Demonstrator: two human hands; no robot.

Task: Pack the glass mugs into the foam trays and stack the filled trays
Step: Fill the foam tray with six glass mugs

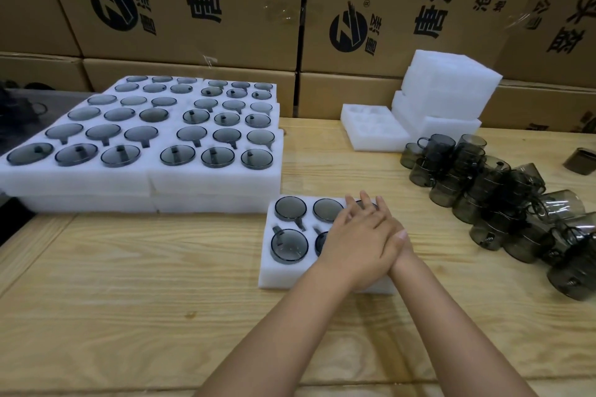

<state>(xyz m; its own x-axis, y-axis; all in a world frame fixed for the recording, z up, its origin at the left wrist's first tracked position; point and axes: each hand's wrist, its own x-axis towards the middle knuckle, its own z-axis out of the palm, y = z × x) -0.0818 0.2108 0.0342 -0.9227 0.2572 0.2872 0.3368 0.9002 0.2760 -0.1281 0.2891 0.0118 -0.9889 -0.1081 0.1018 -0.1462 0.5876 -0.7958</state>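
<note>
- Near the middle of the table, your left hand lies flat over your right hand, fingers straight, pressing on the foam tray.
- The glass mugs are likely fragile and slick and the foam bendy, so lift the tray from beneath at both ends.

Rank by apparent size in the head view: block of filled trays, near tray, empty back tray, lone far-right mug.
1. block of filled trays
2. near tray; closer to the camera, so its lead over the next is unsure
3. empty back tray
4. lone mug
</note>
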